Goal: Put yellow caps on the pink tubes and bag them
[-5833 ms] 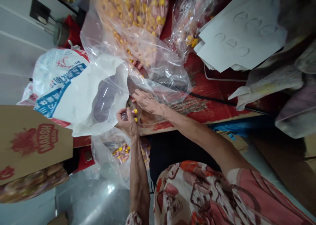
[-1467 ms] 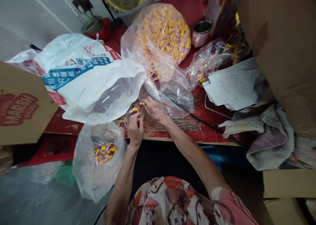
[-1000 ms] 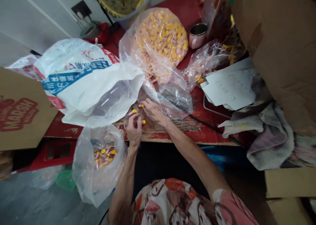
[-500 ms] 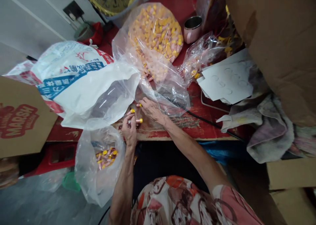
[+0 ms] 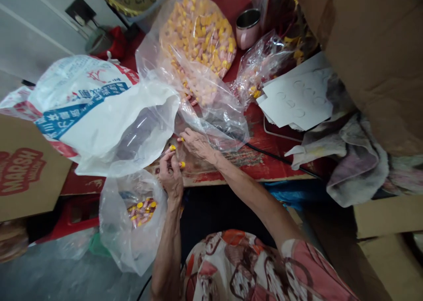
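My left hand (image 5: 171, 176) is closed on small clear tubes with yellow caps (image 5: 172, 148) at the front edge of the red table (image 5: 264, 157). My right hand (image 5: 194, 143) lies just beyond it, fingers pinched on a yellow cap (image 5: 182, 139) beside the mouth of a clear bag. A large clear bag of yellow and pink pieces (image 5: 201, 36) stands behind my hands. A clear bag holding several finished yellow-capped tubes (image 5: 141, 210) hangs below the table edge, left of my left arm.
A big white printed sack (image 5: 86, 102) lies left of my hands. A brown cardboard box (image 5: 23, 169) sits at far left. White card sheets (image 5: 297, 100), a metal cup (image 5: 247, 25), a smaller bag (image 5: 261, 67), cloths (image 5: 350, 160) and a large cardboard box (image 5: 373, 50) fill the right.
The view has tilted slightly. My left hand has turned its tubes and shifted a little toward the table edge. My right hand stays pinched on a yellow cap by the clear bag.
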The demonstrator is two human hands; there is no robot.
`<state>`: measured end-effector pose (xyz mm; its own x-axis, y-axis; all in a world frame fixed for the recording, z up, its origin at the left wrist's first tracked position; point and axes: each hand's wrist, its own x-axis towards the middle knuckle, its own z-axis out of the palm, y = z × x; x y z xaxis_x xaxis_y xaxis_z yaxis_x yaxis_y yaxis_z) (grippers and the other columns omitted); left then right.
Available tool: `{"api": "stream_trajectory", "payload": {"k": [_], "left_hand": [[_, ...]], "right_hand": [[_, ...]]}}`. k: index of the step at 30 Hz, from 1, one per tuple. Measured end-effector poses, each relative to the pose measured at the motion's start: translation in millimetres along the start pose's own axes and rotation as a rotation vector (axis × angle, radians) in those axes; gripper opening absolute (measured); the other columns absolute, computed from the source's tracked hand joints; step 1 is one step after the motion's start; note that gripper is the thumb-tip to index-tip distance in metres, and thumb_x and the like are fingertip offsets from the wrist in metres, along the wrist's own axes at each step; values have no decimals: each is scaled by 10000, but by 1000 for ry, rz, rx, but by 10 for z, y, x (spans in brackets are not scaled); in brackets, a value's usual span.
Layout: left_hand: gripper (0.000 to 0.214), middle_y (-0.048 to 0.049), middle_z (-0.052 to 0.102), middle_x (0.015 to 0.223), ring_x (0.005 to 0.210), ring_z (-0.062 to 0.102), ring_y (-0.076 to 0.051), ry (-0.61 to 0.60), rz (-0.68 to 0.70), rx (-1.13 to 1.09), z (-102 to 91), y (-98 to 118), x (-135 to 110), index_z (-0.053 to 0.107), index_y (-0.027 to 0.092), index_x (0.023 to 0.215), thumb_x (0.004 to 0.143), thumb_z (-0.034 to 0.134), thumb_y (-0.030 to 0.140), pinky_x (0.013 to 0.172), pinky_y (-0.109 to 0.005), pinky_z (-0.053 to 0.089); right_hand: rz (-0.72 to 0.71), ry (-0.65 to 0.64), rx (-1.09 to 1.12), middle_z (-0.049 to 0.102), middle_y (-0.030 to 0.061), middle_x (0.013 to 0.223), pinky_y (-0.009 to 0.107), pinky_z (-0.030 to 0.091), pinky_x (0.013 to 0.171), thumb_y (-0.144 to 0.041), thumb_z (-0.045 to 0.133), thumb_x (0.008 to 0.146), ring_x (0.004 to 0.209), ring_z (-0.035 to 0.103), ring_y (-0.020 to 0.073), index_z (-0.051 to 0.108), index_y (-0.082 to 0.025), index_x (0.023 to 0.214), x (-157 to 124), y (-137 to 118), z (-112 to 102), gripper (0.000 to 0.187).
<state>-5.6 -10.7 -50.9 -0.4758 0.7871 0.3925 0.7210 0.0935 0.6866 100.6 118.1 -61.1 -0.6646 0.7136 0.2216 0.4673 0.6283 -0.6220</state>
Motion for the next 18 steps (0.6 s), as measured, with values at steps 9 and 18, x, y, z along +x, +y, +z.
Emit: {"api": "stream_trajectory", "payload": {"k": [9,18], "left_hand": [[299,-74,760,1079,735,674,-115,-7,24,24,-58,44,26,690,194,1095,1027,537,441,718,-259,576],[304,-26,709,874,696,646,-136,62,-166,30,-36,-186,32,662,205,1013,976,572,493,705,-267,547]], "right_hand": [[31,-65,-23,623,104,1161,285,433,841,-196,342,1147,989,585,196,626,-117,1195,-13,-68,-121,299],[19,-25,-8,629,100,1141,297,437,835,-206,360,1147,971,590,203,635,-126,1172,-4,-49,-79,287]]}}
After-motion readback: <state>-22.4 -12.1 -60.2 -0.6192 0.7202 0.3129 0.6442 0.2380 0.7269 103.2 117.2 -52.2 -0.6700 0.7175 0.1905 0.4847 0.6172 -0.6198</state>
